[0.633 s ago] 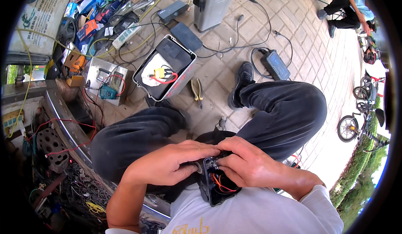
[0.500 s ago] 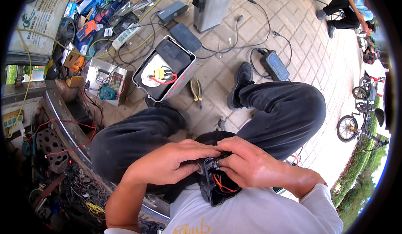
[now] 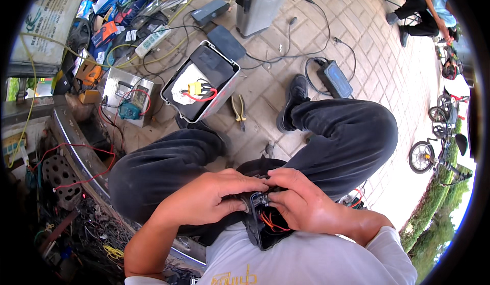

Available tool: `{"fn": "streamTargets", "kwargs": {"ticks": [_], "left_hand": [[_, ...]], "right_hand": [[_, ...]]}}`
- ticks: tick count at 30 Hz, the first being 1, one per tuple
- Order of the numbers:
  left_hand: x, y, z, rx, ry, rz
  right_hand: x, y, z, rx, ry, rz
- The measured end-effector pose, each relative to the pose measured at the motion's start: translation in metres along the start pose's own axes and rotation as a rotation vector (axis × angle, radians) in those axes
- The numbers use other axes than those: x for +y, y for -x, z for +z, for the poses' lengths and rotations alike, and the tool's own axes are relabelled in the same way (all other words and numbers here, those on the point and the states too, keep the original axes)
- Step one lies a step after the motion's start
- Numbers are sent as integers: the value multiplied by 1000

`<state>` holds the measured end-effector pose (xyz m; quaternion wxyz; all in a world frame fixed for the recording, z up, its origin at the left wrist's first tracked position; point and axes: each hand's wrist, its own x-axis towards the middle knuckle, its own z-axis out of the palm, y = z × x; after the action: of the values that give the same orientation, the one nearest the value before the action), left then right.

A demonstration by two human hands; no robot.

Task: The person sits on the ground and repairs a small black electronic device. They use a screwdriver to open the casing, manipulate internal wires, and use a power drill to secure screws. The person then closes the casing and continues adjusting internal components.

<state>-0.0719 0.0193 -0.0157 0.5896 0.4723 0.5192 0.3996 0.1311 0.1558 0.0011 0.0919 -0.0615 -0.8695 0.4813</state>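
Remaining virtually unmoved, the black casing (image 3: 254, 234) is gripped by left fingers (image 3: 247, 184) and right fingers (image 3: 289, 179); handling is judged ongoing.

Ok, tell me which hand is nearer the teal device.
Left. The left hand is below and right of the teal device; the right hand is farther right, past the left.

Left hand (image 3: 212, 195), right hand (image 3: 302, 201) close together (fingertips (image 3: 261, 184) nearly meeting), bare forearms (image 3: 155, 231) angled inward, knees (image 3: 376, 127) apart.
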Motion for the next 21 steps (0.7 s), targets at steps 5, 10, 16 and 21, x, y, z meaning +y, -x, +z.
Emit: {"fn": "streamTargets", "kwargs": {"ticks": [5,10,16,21], "left_hand": [[4,0,-2,-16,-14,14],[-2,1,-6,-55,38,49],[-8,12,-5,-78,253,3],[-4,9,-1,-34,339,-104]], "right_hand": [[-13,-6,-16,-119,109,-16],[-13,-5,-18,-98,167,-42],[-19,10,-14,140,186,129],[-25,19,-12,147,175,372]]}}
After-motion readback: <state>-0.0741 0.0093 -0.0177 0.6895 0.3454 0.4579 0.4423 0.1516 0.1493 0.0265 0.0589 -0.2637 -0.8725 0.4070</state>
